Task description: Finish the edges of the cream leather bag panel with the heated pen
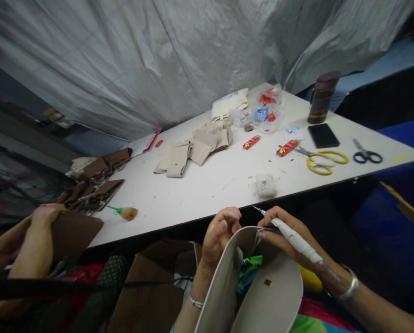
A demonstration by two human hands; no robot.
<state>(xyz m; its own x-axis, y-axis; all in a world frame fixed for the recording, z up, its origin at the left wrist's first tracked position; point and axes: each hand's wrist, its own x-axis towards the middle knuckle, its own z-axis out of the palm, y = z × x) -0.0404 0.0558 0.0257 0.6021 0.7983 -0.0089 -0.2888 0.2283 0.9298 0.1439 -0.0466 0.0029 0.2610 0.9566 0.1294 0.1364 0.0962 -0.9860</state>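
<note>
A light beige bag piece with a rounded flap and a small metal clasp stands curved open over the lap. My right hand pinches its upper edge and also holds a white-wrapped tool, whose thin pointed tip sticks out to the left. My left hand is at the outer side of the same edge, fingers curled; whether they grip anything is hidden. Small clear packets lie on the table just beyond the hands.
On the white table are beige pieces, yellow-handled scissors, black scissors, a phone, a bottle and a glue bottle. Another person's hands hold a brown piece at left. A cardboard box stands below.
</note>
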